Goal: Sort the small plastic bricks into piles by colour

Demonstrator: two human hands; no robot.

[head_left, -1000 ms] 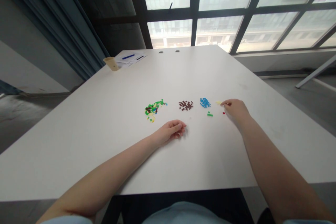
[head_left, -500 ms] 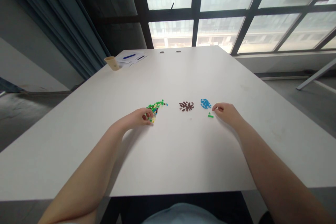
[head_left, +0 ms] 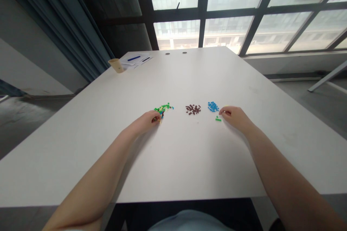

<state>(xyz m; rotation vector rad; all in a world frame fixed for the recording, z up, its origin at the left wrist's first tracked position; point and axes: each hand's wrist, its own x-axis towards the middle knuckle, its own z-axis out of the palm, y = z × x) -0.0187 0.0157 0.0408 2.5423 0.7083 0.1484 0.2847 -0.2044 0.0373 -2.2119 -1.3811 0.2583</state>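
Observation:
Small plastic building bricks lie in separate piles on a white table (head_left: 189, 158). My left hand (head_left: 146, 122) rests with its fingertips in a mixed pile of green, yellow and dark bricks (head_left: 163, 108), hiding the pile's lower end. Whether those fingers pinch a brick is too small to tell. My right hand (head_left: 234, 116) has curled fingers just right of a green brick (head_left: 218, 118) and a blue brick pile (head_left: 213, 106). A brown brick pile (head_left: 193, 109) lies between my hands, touched by neither.
At the table's far left corner stand a tan paper cup (head_left: 116, 65) and papers with a blue pen (head_left: 134, 58). Two small round holes (head_left: 176, 53) mark the far edge. Large windows lie beyond the table, with a dark curtain at the left.
My left hand has moved left from mid-table onto the mixed pile, then slightly right. My right hand has shifted left, and it now covers the small yellow and red bricks.

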